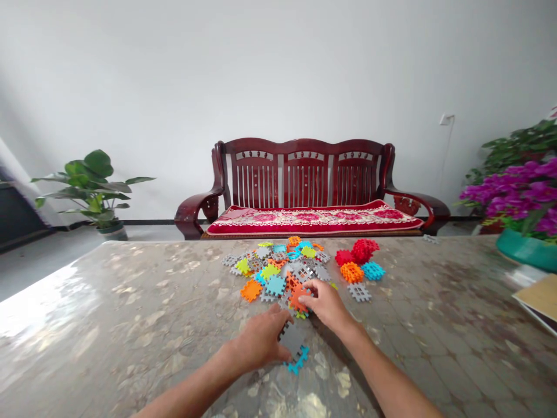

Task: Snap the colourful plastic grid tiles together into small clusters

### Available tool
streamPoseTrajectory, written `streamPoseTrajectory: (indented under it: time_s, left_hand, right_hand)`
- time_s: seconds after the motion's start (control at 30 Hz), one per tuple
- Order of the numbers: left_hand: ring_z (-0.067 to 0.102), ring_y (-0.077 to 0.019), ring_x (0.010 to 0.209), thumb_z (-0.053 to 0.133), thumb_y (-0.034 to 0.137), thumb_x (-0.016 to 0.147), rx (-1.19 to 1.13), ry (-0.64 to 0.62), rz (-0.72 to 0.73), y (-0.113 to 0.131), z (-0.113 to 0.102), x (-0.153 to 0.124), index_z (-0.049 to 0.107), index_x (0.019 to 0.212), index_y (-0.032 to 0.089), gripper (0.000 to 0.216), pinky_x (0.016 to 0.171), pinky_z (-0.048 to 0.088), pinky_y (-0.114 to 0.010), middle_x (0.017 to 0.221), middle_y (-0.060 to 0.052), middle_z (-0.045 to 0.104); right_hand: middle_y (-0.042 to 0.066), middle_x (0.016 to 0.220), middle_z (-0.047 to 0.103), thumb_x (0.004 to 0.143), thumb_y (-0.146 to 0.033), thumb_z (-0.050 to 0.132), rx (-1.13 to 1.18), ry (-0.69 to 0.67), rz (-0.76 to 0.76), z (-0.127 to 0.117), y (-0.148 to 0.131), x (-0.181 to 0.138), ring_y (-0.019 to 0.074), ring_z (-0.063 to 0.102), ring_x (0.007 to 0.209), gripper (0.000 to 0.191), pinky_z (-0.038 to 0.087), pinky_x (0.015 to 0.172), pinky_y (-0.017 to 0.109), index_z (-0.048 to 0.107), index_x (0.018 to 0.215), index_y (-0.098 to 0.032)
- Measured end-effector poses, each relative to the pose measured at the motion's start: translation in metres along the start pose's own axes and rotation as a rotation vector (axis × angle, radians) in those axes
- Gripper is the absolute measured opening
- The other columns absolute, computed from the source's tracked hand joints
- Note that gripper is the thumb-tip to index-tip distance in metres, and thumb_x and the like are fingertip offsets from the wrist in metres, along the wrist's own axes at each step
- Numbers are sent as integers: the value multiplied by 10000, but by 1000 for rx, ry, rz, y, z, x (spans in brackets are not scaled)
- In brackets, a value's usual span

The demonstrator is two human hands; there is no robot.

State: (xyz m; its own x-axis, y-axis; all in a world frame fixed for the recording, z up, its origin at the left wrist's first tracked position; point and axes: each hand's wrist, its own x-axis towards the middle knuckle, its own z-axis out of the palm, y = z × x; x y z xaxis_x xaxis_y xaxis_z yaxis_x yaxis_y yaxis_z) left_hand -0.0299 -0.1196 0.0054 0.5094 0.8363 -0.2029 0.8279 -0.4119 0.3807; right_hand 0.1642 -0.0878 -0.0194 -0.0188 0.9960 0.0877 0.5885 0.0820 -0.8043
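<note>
My left hand (263,338) grips a grey notched building tile (294,338) by its left side, close above the tabletop. A blue toothed piece (298,363) sits at the near edge of that tile; whether the two are locked together I cannot tell. Farther off, my right hand (325,302) pinches an orange-red building tile (297,298) between thumb and fingers, at the front of the heap. The heap mixes grey, blue, lime and orange pieces, among them a light blue tile (275,285) and an orange tile (251,291).
Right of the heap lie a red rounded assembly (364,249), an orange piece (351,272), a blue piece (373,270) and a grey lattice piece (359,292). A teal flowerpot (524,251) stands at the table's right. Behind the patterned table (174,325) is a wooden bench (304,174).
</note>
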Motion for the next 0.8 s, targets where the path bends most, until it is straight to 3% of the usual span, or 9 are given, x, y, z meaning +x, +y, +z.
streamPoseTrajectory:
  time_s: [0.13,0.3,0.6,0.8]
  left_hand:
    - [607,-292,1038,765,400,592,0,-20,8,0,1,0,604,1146,272,591,865,479,-365,1180,-74,641]
    - [617,-287,1052,721,303,609,-49,-30,35,4,1,0,604,1146,286,549,883,479,-369,1168,-47,678]
    - [618,-259,1069,670,233,612,-118,-38,114,3,5,-2,549,1185,290,588,891,474,-338,1216,-19,670]
    - [627,-238,983,694,262,605,-118,-83,110,5,0,-5,532,1156,290,575,849,491,-337,1143,-1,673]
  right_hand:
    - [65,1072,663,768,-323,654,-307,10,-97,2,-9,-10,224,583,1044,291,413,900,312,664,1035,-210]
    - [61,1074,680,731,-404,688,-445,-43,-32,-1,-21,-16,247,595,1031,391,410,839,316,634,1074,-225]
    - [27,941,680,625,-410,728,-350,-100,74,4,-15,-8,190,589,868,299,364,687,262,628,830,-217]
    - [-22,822,653,541,-269,742,-67,-79,98,10,-9,-6,165,566,764,381,369,638,246,591,886,-216]
